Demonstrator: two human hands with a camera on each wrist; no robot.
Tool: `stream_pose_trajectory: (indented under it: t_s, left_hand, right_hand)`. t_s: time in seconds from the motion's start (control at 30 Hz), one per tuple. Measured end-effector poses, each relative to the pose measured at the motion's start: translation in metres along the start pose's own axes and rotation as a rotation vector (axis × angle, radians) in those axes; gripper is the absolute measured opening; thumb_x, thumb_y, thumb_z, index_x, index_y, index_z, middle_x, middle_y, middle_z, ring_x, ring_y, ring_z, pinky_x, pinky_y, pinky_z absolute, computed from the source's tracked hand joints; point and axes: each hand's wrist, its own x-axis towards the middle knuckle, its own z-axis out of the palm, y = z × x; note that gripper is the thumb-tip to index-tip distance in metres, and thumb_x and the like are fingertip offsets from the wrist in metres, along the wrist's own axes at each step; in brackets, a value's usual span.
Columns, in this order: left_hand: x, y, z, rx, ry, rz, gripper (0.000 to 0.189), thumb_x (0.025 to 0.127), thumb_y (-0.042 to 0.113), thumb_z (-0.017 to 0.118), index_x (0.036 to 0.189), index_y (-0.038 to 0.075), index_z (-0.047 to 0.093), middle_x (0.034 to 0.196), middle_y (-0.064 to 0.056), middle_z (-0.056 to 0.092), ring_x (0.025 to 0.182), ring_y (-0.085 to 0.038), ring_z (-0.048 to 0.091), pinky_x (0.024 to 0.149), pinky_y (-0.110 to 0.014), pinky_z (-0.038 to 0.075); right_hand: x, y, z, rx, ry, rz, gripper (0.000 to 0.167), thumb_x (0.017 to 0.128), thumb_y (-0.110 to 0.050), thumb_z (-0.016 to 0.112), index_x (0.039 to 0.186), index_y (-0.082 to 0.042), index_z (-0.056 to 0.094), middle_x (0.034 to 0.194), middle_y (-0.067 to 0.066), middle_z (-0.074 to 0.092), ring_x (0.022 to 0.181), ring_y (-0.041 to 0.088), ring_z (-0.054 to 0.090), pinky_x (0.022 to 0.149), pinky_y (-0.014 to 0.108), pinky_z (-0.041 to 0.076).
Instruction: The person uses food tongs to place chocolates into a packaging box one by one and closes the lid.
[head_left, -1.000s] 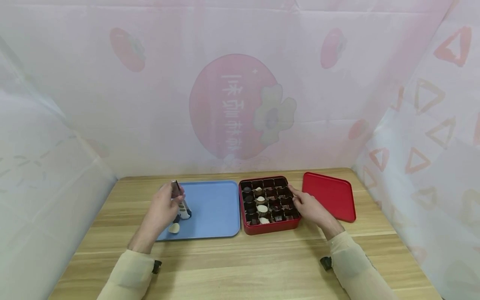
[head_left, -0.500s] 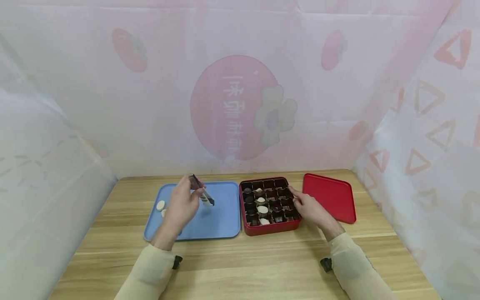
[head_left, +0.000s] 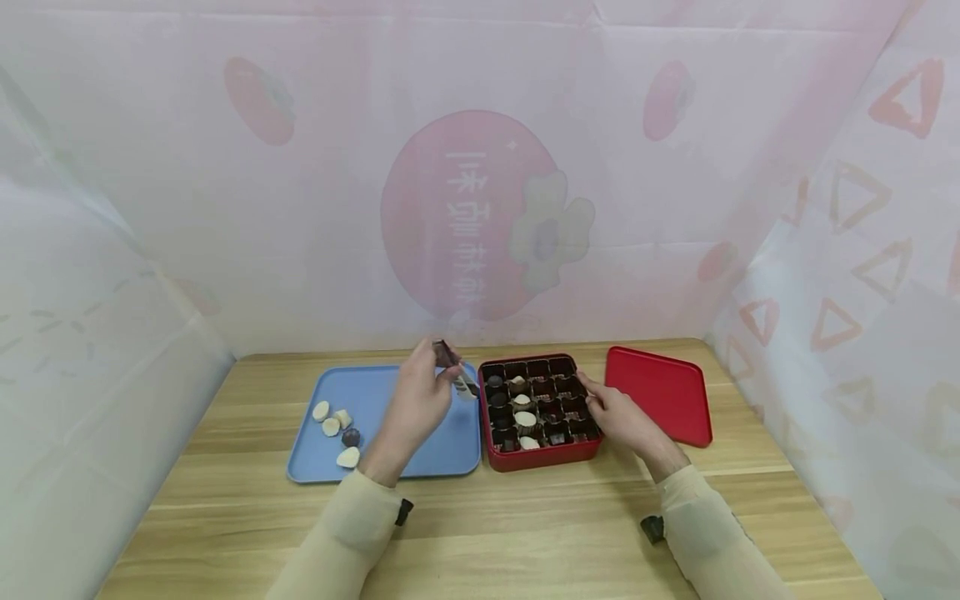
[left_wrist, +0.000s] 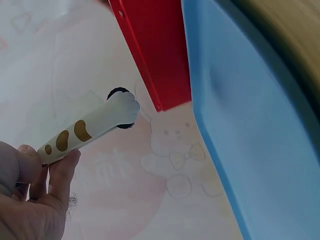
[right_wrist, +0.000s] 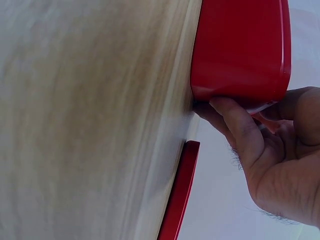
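My left hand [head_left: 417, 398] holds white cat-paw tongs [left_wrist: 82, 132] with brown spots, low over the blue tray's right edge. A dark round piece, apparently a chocolate [left_wrist: 118, 91], shows at both sides of the paw tip, mostly hidden behind it. Just right of the tips stands the red box [head_left: 546, 456], its dark divided insert holding dark and white chocolates in the left columns. My right hand [head_left: 621, 415] grips the box's right wall, with fingers [right_wrist: 235, 117] against its outer side. White chocolates [head_left: 331, 427] and one dark chocolate [head_left: 351, 437] lie on the tray's left part.
The blue tray [head_left: 420, 462] lies directly left of the box on the wooden table [head_left: 480, 533]. A red lid [head_left: 663, 396] rests at the right, behind my right forearm. Printed cloth walls [head_left: 322, 250] surround the back and sides.
My left hand has carried the tongs rightward across the tray to beside the box, uncovering the chocolates at the tray's left. My right hand stays at the box.
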Motion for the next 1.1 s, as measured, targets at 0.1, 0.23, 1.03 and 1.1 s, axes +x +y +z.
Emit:
stream_pose_trajectory:
  t_s: [0.1, 0.23, 1.03, 1.1]
  left_hand:
    - [0.003, 0.005, 0.011, -0.022, -0.005, 0.008, 0.014, 0.113, 0.002, 0.073, 0.126, 0.004, 0.069, 0.126, -0.013, 0.074, 0.118, -0.033, 0.078, 0.104, -0.050, 0.071]
    - [0.006, 0.011, 0.025, -0.052, -0.021, 0.016, 0.015, 0.113, 0.002, 0.073, 0.127, 0.004, 0.069, 0.124, -0.012, 0.074, 0.114, -0.030, 0.078, 0.101, -0.045, 0.073]
    - [0.011, 0.041, 0.092, -0.150, -0.168, 0.022, 0.012, 0.118, 0.002, 0.065, 0.124, 0.011, 0.061, 0.129, -0.009, 0.068, 0.117, -0.023, 0.078, 0.087, -0.028, 0.068]
    - [0.011, 0.040, 0.094, -0.148, -0.183, 0.025, 0.012, 0.119, 0.003, 0.063, 0.125, 0.012, 0.059, 0.131, -0.009, 0.066, 0.119, -0.024, 0.077, 0.091, -0.030, 0.069]
  right_hand:
    - [0.001, 0.001, 0.000, -0.007, 0.000, 0.000, 0.063, 0.122, -0.007, 0.045, 0.184, -0.005, 0.032, 0.077, -0.003, 0.043, 0.058, 0.009, 0.028, 0.053, 0.020, 0.031]
    - [0.000, 0.001, 0.000, -0.008, -0.001, 0.003, 0.064, 0.122, -0.007, 0.046, 0.184, -0.006, 0.032, 0.076, -0.003, 0.043, 0.058, 0.009, 0.029, 0.053, 0.020, 0.032]
    - [0.000, 0.001, 0.001, -0.004, 0.018, -0.014, 0.061, 0.122, -0.007, 0.048, 0.181, -0.002, 0.036, 0.088, 0.009, 0.055, 0.059, 0.011, 0.031, 0.053, 0.022, 0.034]
    - [-0.001, 0.000, 0.001, 0.003, 0.014, -0.010, 0.061, 0.122, -0.007, 0.049, 0.182, -0.002, 0.036, 0.083, 0.003, 0.048, 0.059, 0.011, 0.031, 0.054, 0.022, 0.035]
